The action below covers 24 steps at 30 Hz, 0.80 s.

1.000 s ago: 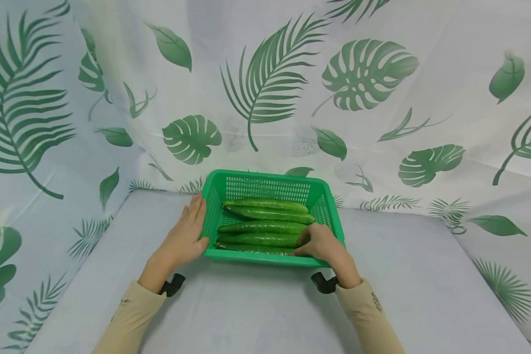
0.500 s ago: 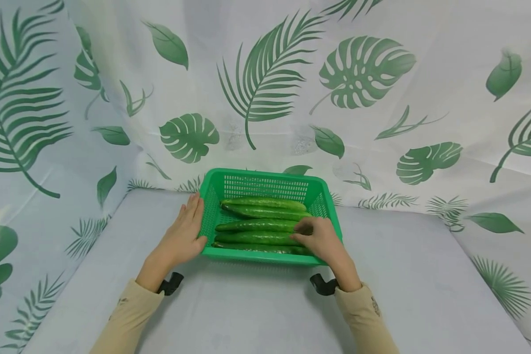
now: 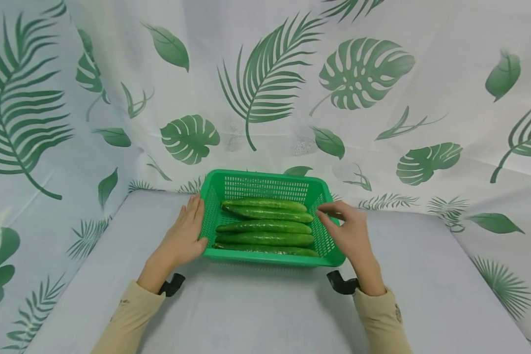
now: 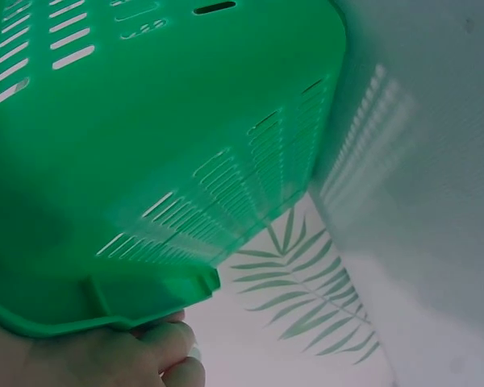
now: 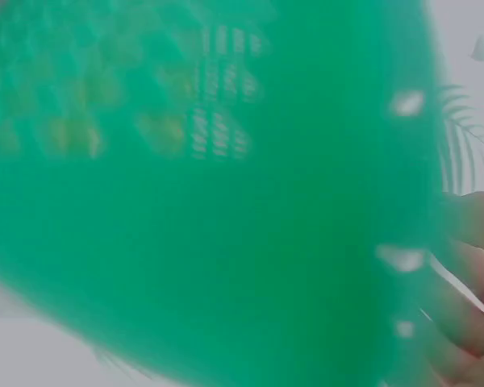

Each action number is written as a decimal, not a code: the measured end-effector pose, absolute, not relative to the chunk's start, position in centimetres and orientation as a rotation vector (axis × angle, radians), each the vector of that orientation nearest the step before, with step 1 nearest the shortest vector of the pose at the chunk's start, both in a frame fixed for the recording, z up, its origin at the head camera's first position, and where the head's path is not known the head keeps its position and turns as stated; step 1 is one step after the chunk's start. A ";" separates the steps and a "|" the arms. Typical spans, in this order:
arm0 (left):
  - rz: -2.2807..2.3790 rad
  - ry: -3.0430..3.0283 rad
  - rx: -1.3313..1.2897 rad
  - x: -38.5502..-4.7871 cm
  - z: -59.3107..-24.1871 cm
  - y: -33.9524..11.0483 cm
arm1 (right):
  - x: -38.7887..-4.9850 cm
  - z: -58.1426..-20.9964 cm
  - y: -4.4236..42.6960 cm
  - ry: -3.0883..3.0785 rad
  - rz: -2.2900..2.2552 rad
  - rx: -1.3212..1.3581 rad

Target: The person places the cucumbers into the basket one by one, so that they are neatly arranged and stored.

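A green plastic basket (image 3: pixel 265 261) with slotted walls holds several long green cucumbers (image 3: pixel 265 239), lying side by side across its floor. My left hand (image 3: pixel 183 233) rests flat against the basket's left side, fingers straight, thumb near the front corner; in the left wrist view its knuckles (image 4: pixel 169 347) show under the rim. At the right side, my right hand (image 3: pixel 350 230) is raised by the rim with its fingers loosely bent and nothing in them. Blurred basket wall (image 5: pixel 226 266) fills most of the right wrist view, with the right fingers (image 5: pixel 472 298) along its edge.
A pale cloth-covered tabletop (image 3: pixel 256 314) extends around the basket. Behind it and to the left hang white curtains (image 3: pixel 287 142) printed with green leaves. Black curved camera mounts (image 3: pixel 342 283) sit at both wrists.
My right hand has come up from the front cucumbers inside the basket and moved right to the right rim, without a cucumber. My left hand stays against the left side.
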<state>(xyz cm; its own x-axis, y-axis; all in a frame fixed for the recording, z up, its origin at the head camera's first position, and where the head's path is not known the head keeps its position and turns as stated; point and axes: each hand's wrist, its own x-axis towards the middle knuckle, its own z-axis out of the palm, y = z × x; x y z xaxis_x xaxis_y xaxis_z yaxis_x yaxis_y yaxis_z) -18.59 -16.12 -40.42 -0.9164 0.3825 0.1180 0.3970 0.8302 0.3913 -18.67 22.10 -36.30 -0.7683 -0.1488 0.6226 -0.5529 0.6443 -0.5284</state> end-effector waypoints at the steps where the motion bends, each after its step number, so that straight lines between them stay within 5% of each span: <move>1: -0.645 -2.975 -0.632 -18.5 -40.4 -16.1 | -18.5 -35.8 22.6 -2.281 0.946 0.545; 10: -0.623 -2.983 -0.624 -18.4 -40.3 -16.1 | -17.6 -33.1 26.9 -2.132 0.542 0.504; 24: -0.621 -2.947 -0.605 -19.2 -40.1 -17.7 | -18.6 -35.9 32.8 -2.440 0.290 0.461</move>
